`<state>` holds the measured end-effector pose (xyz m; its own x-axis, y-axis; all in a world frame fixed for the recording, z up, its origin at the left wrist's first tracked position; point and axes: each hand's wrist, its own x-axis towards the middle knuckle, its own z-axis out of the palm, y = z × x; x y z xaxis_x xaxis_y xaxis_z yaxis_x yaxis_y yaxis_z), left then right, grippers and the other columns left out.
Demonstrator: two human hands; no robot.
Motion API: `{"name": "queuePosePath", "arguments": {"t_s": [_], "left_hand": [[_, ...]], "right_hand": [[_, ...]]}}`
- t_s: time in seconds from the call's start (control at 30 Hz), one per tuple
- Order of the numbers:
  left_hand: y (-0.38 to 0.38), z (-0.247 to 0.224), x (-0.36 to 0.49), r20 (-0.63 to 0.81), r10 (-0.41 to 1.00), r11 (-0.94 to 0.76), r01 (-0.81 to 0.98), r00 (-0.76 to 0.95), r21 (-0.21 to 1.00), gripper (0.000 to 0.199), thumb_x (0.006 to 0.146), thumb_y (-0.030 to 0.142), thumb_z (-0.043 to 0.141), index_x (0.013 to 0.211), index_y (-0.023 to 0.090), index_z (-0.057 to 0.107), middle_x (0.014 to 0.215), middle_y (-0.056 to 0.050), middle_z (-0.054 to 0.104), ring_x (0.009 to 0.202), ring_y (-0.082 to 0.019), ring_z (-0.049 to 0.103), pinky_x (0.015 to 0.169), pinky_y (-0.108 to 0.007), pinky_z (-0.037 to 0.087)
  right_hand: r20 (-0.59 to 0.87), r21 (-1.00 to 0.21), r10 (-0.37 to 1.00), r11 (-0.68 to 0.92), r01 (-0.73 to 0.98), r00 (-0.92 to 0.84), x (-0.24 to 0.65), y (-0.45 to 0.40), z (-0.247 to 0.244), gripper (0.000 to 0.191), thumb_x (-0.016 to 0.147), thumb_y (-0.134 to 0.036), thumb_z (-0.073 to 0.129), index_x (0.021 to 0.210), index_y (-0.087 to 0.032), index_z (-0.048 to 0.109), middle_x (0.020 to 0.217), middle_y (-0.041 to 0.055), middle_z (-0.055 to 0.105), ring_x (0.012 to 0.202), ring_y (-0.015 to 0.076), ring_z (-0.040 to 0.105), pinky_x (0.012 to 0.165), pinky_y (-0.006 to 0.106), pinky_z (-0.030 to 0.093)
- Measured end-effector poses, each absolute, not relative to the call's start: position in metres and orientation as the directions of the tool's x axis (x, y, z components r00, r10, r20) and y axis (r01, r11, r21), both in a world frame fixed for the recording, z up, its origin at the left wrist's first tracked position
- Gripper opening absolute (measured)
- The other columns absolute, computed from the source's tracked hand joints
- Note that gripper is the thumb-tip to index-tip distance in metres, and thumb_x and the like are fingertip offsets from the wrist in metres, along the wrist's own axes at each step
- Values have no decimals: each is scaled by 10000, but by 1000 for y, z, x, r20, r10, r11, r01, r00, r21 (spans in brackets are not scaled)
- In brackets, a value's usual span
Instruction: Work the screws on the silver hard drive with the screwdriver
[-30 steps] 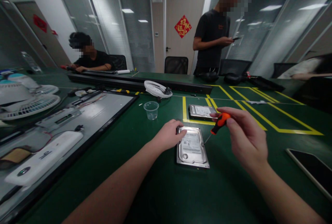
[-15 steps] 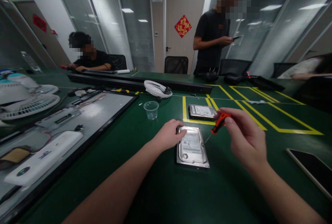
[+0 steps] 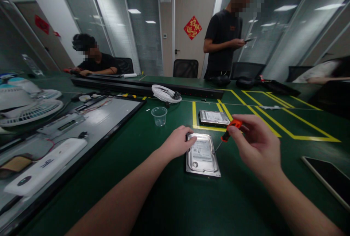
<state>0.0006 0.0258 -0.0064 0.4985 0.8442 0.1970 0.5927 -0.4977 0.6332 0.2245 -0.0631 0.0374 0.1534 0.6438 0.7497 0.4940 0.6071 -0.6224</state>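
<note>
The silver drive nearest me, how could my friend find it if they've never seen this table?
On the green table, look near the middle. A flat silver drive lies there, the left hand on its far left corner. Unlike the other drive, it sits outside the yellow tape, and the screwdriver reaches its right edge.

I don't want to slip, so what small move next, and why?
Probably tip the screwdriver more upright with your right hand: its shaft leans, its tip is at the edge of the near hard drive, and your left hand holds that drive.
</note>
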Motion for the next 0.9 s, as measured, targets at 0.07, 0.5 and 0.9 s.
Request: {"name": "queuePosePath", "arguments": {"t_s": [0.07,0.5,0.9], "left_hand": [[26,-6,1,201,843,-502,592,500,631,355,967,417,610,1189,169,733,1094,-94,670,945,-232,652,865,-364,523],[26,-7,1,204,846,-501,602,493,621,342,969,421,610,1175,177,733,1075,-94,674,920,-228,646,861,-364,524],[25,-8,0,202,845,-498,592,495,633,356,970,432,608,1184,176,731,1095,-91,671,913,-221,647,833,-352,520]], "right_hand": [[757,-609,637,603,515,149,224,-65,41,242,954,-257,700,1193,-290,722,1084,57,702,986,214,700,889,389,609],[727,-665,660,607,435,190,221,-64,37,279,928,-235,731,1199,-280,681,1069,48,703,973,206,721,893,374,618],[716,-667,681,606,433,150,219,-71,45,243,1040,-267,567,1230,-267,720,1158,72,748,1043,211,737,924,382,612]]}}
